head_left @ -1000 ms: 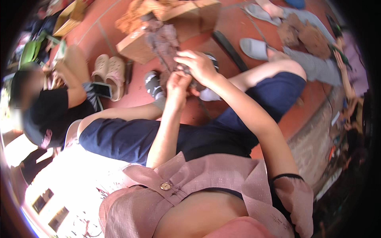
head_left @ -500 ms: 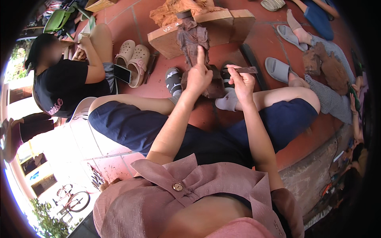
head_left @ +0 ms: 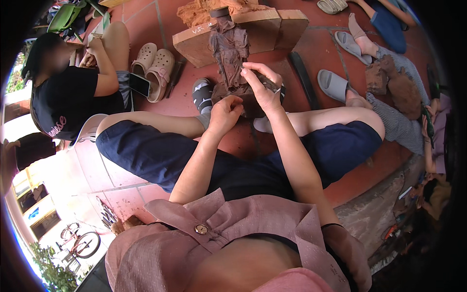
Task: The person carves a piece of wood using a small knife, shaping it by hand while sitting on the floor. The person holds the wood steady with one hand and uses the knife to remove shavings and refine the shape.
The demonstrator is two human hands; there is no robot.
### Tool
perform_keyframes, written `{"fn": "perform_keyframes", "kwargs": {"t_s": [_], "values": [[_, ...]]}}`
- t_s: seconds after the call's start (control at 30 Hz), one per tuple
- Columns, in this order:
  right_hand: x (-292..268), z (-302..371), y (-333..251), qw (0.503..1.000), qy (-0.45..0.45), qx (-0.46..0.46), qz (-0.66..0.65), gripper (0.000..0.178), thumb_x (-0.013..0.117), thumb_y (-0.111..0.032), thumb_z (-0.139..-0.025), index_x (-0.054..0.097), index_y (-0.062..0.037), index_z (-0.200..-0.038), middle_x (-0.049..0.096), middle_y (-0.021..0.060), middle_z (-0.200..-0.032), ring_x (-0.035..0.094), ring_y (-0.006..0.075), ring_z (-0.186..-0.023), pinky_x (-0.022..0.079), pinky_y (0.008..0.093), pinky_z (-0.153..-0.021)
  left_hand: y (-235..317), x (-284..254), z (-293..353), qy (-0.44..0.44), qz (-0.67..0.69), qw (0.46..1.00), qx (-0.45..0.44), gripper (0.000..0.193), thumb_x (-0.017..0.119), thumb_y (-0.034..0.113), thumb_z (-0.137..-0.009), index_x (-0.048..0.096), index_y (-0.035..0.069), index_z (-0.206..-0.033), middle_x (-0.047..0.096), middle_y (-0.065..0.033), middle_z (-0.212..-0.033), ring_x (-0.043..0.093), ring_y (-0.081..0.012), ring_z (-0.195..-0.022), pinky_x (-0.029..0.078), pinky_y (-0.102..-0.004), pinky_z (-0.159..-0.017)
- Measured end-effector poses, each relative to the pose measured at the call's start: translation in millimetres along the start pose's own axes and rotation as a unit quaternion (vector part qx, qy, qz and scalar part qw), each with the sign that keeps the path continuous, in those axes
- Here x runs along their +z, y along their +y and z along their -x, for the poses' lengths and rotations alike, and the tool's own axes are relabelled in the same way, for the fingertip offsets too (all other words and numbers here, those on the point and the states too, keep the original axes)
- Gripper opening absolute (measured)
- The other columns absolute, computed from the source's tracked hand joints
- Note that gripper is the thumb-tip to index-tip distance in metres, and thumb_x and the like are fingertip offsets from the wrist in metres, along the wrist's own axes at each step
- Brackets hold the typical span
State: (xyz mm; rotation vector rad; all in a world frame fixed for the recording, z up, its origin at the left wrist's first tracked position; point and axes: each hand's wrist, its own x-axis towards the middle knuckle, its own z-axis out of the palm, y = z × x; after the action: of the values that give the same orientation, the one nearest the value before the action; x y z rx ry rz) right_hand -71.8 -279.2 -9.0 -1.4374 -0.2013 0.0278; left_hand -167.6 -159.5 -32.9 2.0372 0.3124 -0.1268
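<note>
A dark brown carved wooden figure (head_left: 228,46) stands upright between my feet on a blocky base (head_left: 248,104). In front of that base, my left hand (head_left: 224,116) has its fingers curled in; whatever they hold, if anything, is hidden. My right hand (head_left: 264,88) is beside the figure's lower right side, closed on a thin flat strip-like tool, mostly covered by the fingers. The tips of the right thumb and fingers come close to the carving; contact cannot be made out.
Behind the figure lies a thick wooden block (head_left: 204,46) with an orange-brown carved piece (head_left: 199,13). A dark bar (head_left: 302,78) lies at right. Pale clogs (head_left: 159,73) and a phone (head_left: 139,84) are at left, near a seated person (head_left: 78,92). A grey slipper (head_left: 332,84) is at right.
My left hand has drawn back from the figure, its pointing finger now curled, and sits lower by the base. My right hand has moved left to the figure's side with the tool.
</note>
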Motion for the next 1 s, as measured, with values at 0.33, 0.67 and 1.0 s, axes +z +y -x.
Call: {"fn": "perform_keyframes", "kwargs": {"t_s": [0.33, 0.67, 1.0], "values": [[12.4, -8.5, 28.5, 0.994, 0.059, 0.031, -0.087, 0.011, 0.064, -0.006, -0.084, 0.066, 0.0003, -0.093, 0.065, 0.002, -0.076, 0.055, 0.0043, -0.064, 0.045, 0.0197, -0.059, 8.3, 1.5, -13.3, 0.034, 0.272, 0.956, -0.102, 0.02, 0.057, 0.005, -0.089, 0.059, -0.001, -0.107, 0.062, -0.0043, -0.089, 0.06, -0.01, -0.077, 0.05, -0.023, -0.07], [10.2, -10.9, 32.8, 0.993, 0.076, 0.05, -0.076, 0.01, 0.066, -0.003, -0.083, 0.067, 0.0015, -0.092, 0.065, 0.003, -0.078, 0.058, 0.0054, -0.069, 0.047, 0.0192, -0.062, 10.4, 9.4, -13.5, 0.017, 0.292, 0.95, -0.109, 0.02, 0.055, 0.004, -0.09, 0.058, 0.0, -0.109, 0.062, -0.0051, -0.092, 0.059, -0.0111, -0.078, 0.05, -0.0237, -0.071], [9.1, -13.4, 29.7, 0.988, 0.079, 0.074, -0.112, 0.009, 0.066, -0.002, -0.084, 0.065, 0.0024, -0.092, 0.066, 0.007, -0.081, 0.062, 0.009, -0.072, 0.05, 0.0213, -0.067, 10.3, 13.5, -18.0, 0.015, 0.3, 0.949, -0.095, 0.021, 0.055, 0.003, -0.089, 0.058, -0.001, -0.109, 0.062, -0.0056, -0.092, 0.059, -0.0111, -0.079, 0.05, -0.0236, -0.072]]}}
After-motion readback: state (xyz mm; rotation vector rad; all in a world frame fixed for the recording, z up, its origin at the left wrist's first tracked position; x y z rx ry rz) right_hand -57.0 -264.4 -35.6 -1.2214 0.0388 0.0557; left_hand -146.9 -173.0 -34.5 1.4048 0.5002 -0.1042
